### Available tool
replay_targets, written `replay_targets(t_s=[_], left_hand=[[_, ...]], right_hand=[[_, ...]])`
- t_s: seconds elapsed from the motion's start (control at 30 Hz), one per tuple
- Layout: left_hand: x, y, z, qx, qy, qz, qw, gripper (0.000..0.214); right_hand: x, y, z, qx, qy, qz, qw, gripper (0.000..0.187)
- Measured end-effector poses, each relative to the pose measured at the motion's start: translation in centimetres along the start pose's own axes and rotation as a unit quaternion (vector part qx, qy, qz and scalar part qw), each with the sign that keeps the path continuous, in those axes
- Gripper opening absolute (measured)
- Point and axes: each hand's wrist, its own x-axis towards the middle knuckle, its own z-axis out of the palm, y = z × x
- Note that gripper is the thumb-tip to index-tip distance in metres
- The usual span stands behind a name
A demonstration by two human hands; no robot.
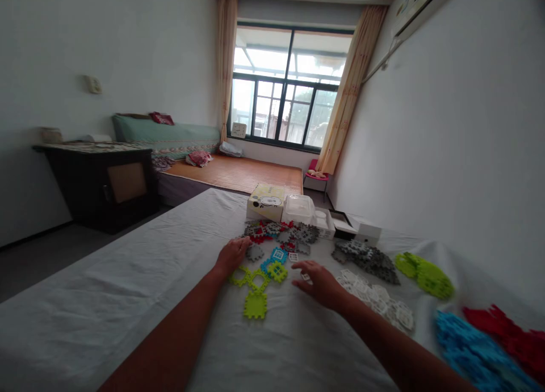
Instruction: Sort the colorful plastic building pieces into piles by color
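My left hand (233,254) rests on the white cloth beside a loose grey interlocking tile (255,252), its fingers lying close together with nothing visible in them. My right hand (318,283) hovers low with thumb and forefinger apart. A small white window insert (293,257) lies just beyond its fingertips, and another white piece (305,277) shows partly beneath the fingers. Between the hands, lime-green frame tiles (259,280) lie flat, linked to a solid green tile (255,305). A green window tile (277,272) and blue tiles with a white window insert (279,254) adjoin them.
Mixed grey and red tiles (293,233) are heaped ahead, before a yellow box (266,202) and a clear plastic container (298,207). Rightward lie piles of grey tiles (368,258), white inserts (378,298), green tiles (430,275), blue tiles (472,352) and red tiles (506,335).
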Motion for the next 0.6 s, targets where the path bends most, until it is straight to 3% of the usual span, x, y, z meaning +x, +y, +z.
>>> replay_targets(t_s=[0.1, 0.23, 0.43, 0.53, 0.6], left_hand=[[-0.1, 0.1, 0.0, -0.001, 0.001, 0.006, 1.0, 0.051], [0.0, 0.1, 0.1, 0.011, 0.0, -0.005, 1.0, 0.05], [0.2, 0.1, 0.1, 0.018, -0.014, 0.006, 1.0, 0.052], [0.2, -0.1, 0.1, 0.019, -0.024, 0.02, 0.999, 0.052], [0.3, -0.2, 0.1, 0.025, -0.031, 0.025, 0.999, 0.053]], right_hand=[[1.7, -3.3, 3.0, -0.043, 0.009, 0.0, 0.999, 0.031], [2.5, -4.2, 2.9, -0.044, -0.007, 0.019, 0.999, 0.025], [-1.5, -3.2, -1.7, 0.005, -0.025, -0.001, 1.0, 0.04], [-3.9, 0.3, -5.5, -0.018, -0.019, 0.032, 0.999, 0.03], [-5.5, 4.3, -8.8, -0.033, -0.003, 0.109, 0.993, 0.03]])
